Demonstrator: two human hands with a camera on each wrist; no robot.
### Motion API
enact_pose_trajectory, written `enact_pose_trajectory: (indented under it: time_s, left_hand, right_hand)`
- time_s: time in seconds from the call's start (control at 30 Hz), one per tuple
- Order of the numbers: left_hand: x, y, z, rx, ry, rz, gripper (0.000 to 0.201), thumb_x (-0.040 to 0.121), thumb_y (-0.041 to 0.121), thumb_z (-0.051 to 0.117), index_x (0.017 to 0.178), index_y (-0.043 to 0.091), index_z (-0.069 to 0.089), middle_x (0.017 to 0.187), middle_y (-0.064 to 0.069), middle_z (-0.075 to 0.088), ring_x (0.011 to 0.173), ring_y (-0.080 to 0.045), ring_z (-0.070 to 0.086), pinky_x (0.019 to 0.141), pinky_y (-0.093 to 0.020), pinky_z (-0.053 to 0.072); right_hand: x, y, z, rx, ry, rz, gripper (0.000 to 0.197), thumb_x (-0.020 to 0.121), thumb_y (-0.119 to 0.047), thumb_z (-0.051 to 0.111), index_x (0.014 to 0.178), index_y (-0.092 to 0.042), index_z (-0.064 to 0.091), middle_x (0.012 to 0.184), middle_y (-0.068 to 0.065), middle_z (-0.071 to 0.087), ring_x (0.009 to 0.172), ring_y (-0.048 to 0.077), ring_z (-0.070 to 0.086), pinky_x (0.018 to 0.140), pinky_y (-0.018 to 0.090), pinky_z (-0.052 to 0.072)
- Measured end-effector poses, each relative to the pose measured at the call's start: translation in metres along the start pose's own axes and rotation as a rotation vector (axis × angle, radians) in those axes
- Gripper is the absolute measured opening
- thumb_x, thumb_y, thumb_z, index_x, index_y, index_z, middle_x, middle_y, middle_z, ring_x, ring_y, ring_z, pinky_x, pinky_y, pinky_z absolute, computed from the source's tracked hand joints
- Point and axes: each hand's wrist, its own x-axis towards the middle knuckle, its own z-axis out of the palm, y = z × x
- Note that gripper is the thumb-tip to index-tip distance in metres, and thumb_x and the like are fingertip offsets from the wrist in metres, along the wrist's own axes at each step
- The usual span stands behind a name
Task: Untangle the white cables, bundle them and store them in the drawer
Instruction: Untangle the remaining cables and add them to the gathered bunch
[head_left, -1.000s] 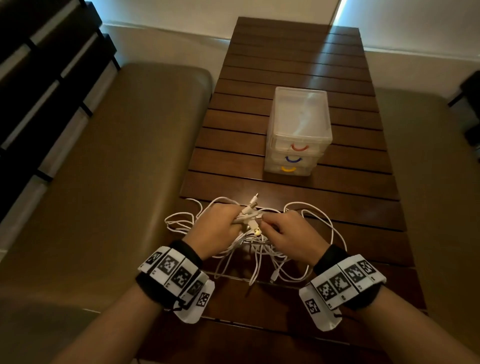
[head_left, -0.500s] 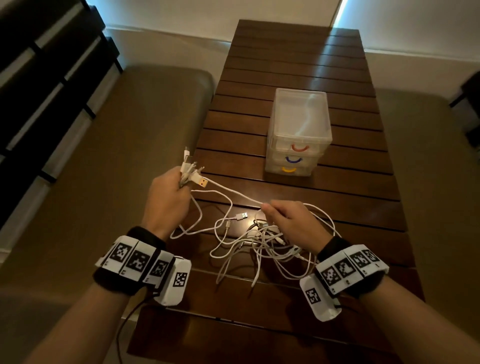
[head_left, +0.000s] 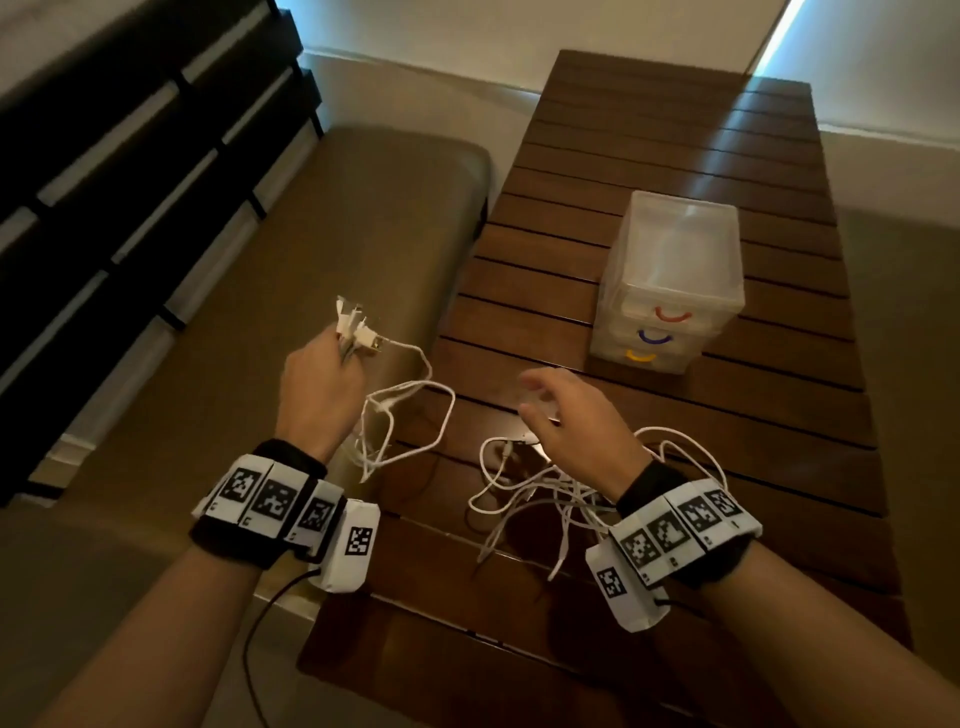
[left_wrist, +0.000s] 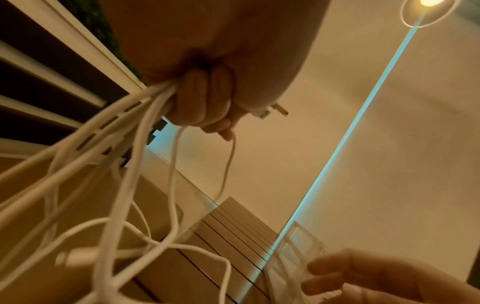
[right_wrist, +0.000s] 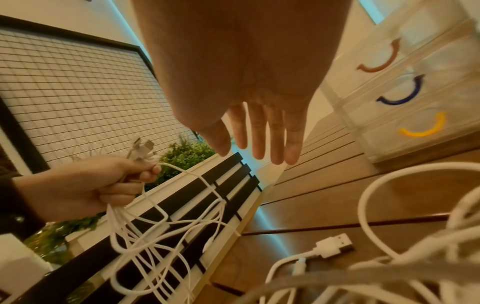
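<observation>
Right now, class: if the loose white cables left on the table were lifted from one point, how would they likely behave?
Probably floppy: the white cables lie in slack, crossing loops, and those the left hand grips hang limp. Likely light, too, being thin. Their overlapping loops might snag, dragging neighbours along.

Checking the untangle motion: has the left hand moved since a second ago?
Yes. The left hand, gripping cable ends, went left, away from the drawer unit, off the table.

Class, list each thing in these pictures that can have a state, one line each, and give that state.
left hand: raised, gripping several cable plug ends.
right hand: fingers straight, holding nothing.
white cables: still tangled, part hanging from the left hand, part lying on the table.
drawer unit: upright on the table, all three drawers closed.
</observation>
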Motion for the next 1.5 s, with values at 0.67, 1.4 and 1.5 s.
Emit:
enact_pose_trajectory:
  time_s: [0.67, 1.4, 1.5]
  left_hand:
    - [0.014, -0.050, -0.018, -0.193, 0.127, -0.170, 0.027, 0.103, 0.017, 0.040, 0.112, 0.020, 0.066, 0.100, 0.001, 0.066, 0.057, -0.012, 0.045, 0.049, -0.019, 0.040]
    - [-0.008, 0.009, -0.009, -0.695, -0.109, 0.045, 0.038, 0.105, 0.025, 0.035, 0.081, 0.013, 0.063, 0.055, 0.008, 0.040, 0.046, -0.006, 0.030, 0.042, -0.018, 0.024]
    - [-0.010, 0.019, -0.032, -0.747, -0.116, 0.102, 0.039, 0.104, 0.035, 0.034, 0.081, 0.016, 0.060, 0.056, 0.004, 0.036, 0.045, -0.007, 0.029, 0.041, -0.018, 0.024]
  right_hand:
    - [-0.008, 0.001, 0.024, -0.151, -0.272, 0.070, 0.019, 0.097, -0.035, 0.053, 0.108, -0.028, 0.066, 0.112, -0.005, 0.059, 0.096, 0.012, 0.057, 0.076, 0.027, 0.041]
    - [0.009, -0.048, 0.025, -0.129, -0.236, -0.168, 0.038, 0.096, -0.038, 0.055, 0.130, -0.022, 0.052, 0.122, -0.001, 0.059, 0.106, 0.017, 0.059, 0.084, 0.028, 0.046]
    - [0.038, -0.088, 0.056, -0.135, -0.314, -0.254, 0.044, 0.093, -0.040, 0.060, 0.133, -0.022, 0.049, 0.124, 0.005, 0.058, 0.107, 0.024, 0.060, 0.087, 0.036, 0.050]
